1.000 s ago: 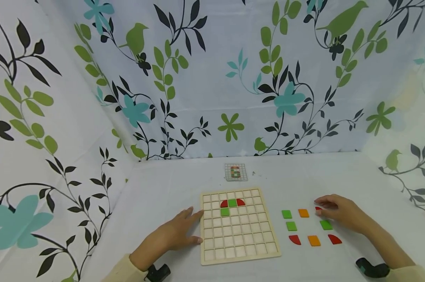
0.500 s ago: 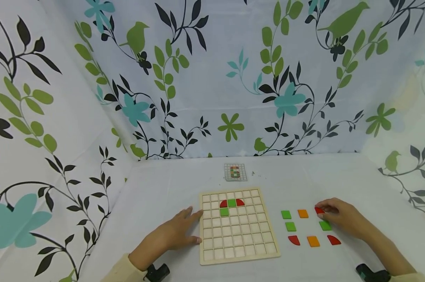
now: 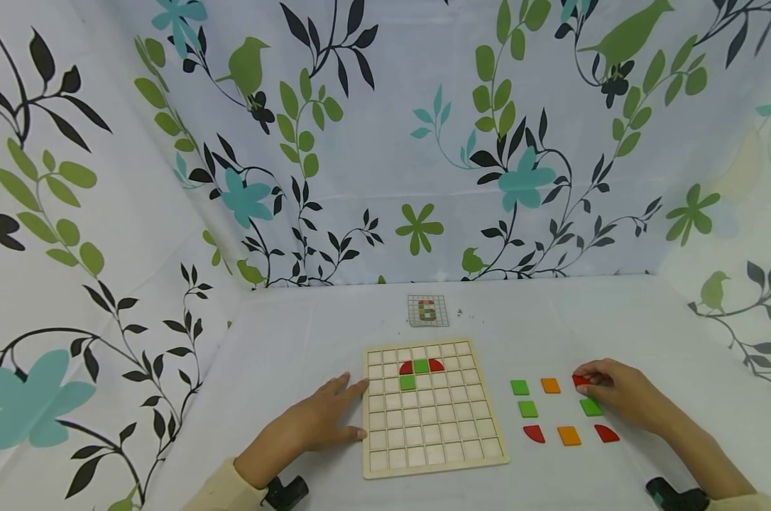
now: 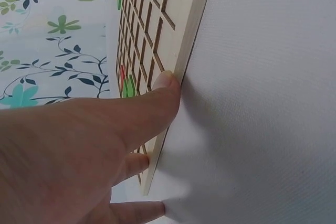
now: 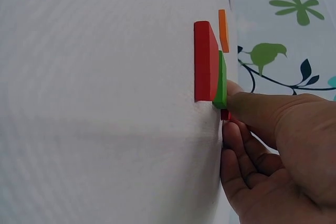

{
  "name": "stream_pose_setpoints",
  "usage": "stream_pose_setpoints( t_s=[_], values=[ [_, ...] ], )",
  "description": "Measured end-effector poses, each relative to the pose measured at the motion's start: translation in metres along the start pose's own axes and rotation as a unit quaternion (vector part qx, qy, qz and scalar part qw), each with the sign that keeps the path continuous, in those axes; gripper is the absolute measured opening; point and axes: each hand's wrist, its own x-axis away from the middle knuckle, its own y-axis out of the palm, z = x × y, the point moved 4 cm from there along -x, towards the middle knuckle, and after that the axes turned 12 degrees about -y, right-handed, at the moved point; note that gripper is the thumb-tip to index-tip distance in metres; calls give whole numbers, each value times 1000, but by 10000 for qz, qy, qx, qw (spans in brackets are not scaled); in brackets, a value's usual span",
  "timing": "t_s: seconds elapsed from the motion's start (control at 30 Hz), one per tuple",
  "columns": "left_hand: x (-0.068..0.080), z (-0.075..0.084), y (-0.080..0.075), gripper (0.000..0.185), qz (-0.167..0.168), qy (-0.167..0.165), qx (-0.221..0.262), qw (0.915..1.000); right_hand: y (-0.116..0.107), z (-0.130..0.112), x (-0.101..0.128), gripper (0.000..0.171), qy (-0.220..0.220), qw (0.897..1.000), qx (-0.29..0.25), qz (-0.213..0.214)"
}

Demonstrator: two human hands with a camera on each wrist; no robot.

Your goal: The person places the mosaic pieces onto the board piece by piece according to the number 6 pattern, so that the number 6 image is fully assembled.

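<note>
While the left hand (image 3: 309, 426) lies flat with straight fingers against the left edge of the wooden grid board (image 3: 433, 408), mid-worktop, the right hand (image 3: 622, 394) pinches a red tile (image 3: 580, 381) toward the worktop's right edge, just beside a green tile (image 3: 591, 407). Hands well apart.

A white cloth-covered table (image 3: 296, 341) carries a wooden grid board (image 3: 433, 408) in the middle. A small pattern card (image 3: 427, 311) lies behind the board, and loose green, orange and red tiles (image 3: 569, 435) lie to its right.
</note>
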Motion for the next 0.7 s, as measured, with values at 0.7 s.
stream_pose_setpoints(
  t_s=[0.7],
  values=[
    [0, 1, -3, 83, -100, -59, 98, 9999, 6, -51, -35, 26, -344, 9987, -342, -124]
  ],
)
